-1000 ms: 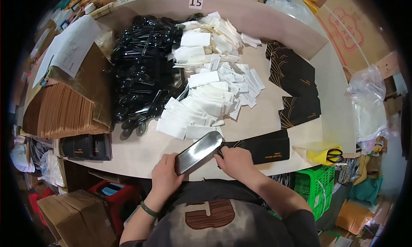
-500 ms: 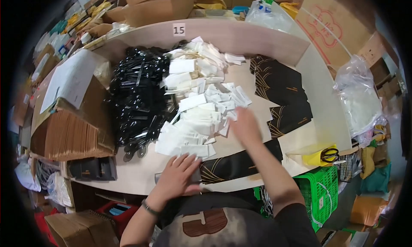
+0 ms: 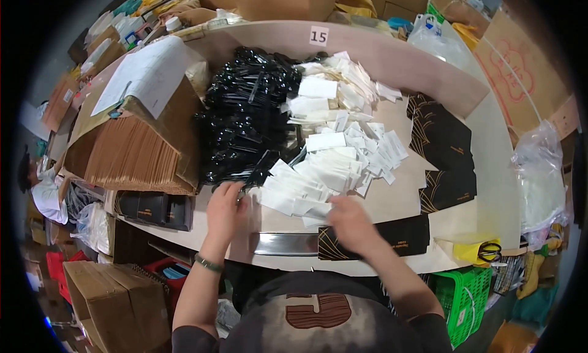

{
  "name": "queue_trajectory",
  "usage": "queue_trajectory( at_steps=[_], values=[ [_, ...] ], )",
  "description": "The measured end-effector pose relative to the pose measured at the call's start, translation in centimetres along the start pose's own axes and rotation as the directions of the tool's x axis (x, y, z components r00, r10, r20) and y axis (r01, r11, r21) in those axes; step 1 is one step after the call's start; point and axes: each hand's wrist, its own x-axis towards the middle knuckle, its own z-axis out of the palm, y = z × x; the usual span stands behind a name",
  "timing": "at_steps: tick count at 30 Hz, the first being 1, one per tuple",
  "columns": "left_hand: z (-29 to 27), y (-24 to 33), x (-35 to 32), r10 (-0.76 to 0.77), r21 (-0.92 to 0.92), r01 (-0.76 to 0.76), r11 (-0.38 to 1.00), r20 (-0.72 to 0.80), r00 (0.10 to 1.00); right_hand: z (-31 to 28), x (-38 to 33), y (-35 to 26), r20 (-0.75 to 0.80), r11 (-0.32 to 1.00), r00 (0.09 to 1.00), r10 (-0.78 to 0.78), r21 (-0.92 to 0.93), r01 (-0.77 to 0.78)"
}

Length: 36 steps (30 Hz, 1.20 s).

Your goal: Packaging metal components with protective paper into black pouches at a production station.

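Note:
My left hand (image 3: 225, 211) is at the front edge of a heap of glossy black plastic spoons (image 3: 245, 120). Its fingers are closed around the end of one black spoon (image 3: 257, 169). Beside that heap lies a spread of small white paper packets (image 3: 327, 169). My right hand (image 3: 354, 223), smeared by motion, is at the nearest of these packets; whether it grips one cannot be made out. Under the right wrist a stack of black sleeves with gold lines (image 3: 404, 235) lies along the front edge, next to a flat silver metal strip (image 3: 285, 243).
More black-and-gold sleeves (image 3: 444, 135) lie at the right of the table. A carton packed with brown card (image 3: 138, 157) stands at the left, papers on top. Scissors (image 3: 489, 252) rest in a yellow holder (image 3: 467, 252) above a green basket (image 3: 460, 304). A raised board (image 3: 380, 46) borders the back.
My left hand has moved left and forward, from the front edge to the black spoons. My right hand has come nearer to me, toward the front packets. The whole view has shifted.

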Motion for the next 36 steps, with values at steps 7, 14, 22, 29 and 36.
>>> queue_trajectory(
  at_steps=[7, 14, 22, 29, 36],
  values=[
    [2.0, -1.1, 1.8, -0.167, 0.082, 0.157, 0.984, 0.132, 0.977, 1.4, 2.0, -2.9, 0.211, 0.982, 0.973, 0.096, 0.139, -0.127],
    [1.7, -1.4, 0.9, -0.214, -0.054, 0.216, 0.975, 0.042, 0.976, 3.0, 2.5, -1.7, 0.128, 0.991, 0.988, 0.081, -0.113, -0.067],
    [-0.1, 0.6, -5.4, -0.257, -0.341, 0.219, 0.914, -0.068, 0.964, -0.7, 3.9, -5.5, 0.101, 0.924, 0.993, 0.061, 0.37, -0.094],
    [0.5, 2.5, -8.4, -0.405, -0.493, 0.378, 0.783, 0.057, 0.913, 1.0, 3.5, -5.3, 0.642, 0.963, 0.719, -0.268, 0.157, 0.218],
    [0.4, 3.6, -8.8, -0.236, -0.385, 0.223, 0.896, 0.013, 0.972, 3.2, 1.1, -6.2, 0.286, 0.947, 0.95, 0.123, 0.252, -0.198]
  ],
)
